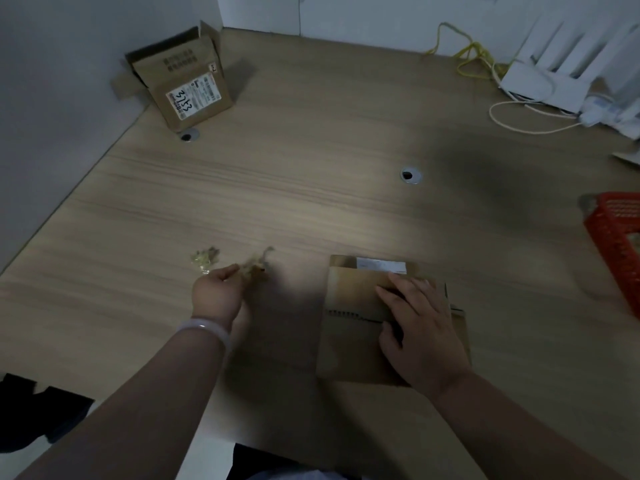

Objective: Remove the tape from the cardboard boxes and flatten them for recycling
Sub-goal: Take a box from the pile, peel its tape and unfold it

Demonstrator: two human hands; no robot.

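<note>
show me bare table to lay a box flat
Widest bare patch: between the upright box, the cable hole and the flat box under the right hand. Crowded: far right by cables and red basket; tape scraps by the left hand.

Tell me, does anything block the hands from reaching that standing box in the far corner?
Nothing visible does. Only bare table and a low tape wad, just beyond the left hand, lie between that hand and the box. The hand pinches a tape strip.
</note>
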